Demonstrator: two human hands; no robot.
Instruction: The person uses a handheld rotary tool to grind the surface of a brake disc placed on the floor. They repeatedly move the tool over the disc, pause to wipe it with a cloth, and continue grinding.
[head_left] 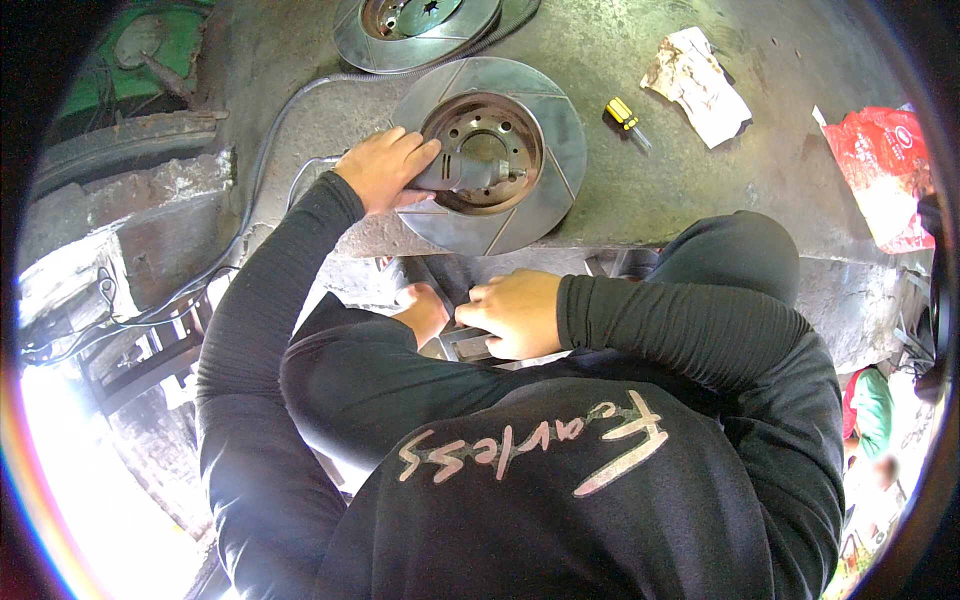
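My left hand [385, 170] is wrapped round the body of a grey corded power tool [455, 172] that looks like a die grinder. The tool's nose points right, across the rusty hub recess of a brake disc [555, 130] lying on the workbench. Angled grooves cross the disc's smooth grey outer ring. In front of the bench edge, over my lap, my right hand [515, 312] is closed with its fingers curled. Whatever its fingers may hold is hidden. A second brake disc [350, 42] lies behind the first, partly out of view.
Right of the disc lie a yellow-handled screwdriver [624, 115], a stained white cloth or paper [700, 95] and a red plastic bag [870, 150]. A grey cable [262, 165] curves along the left. My bare foot [425, 313] rests below the bench edge. Another person [868, 415] shows far right.
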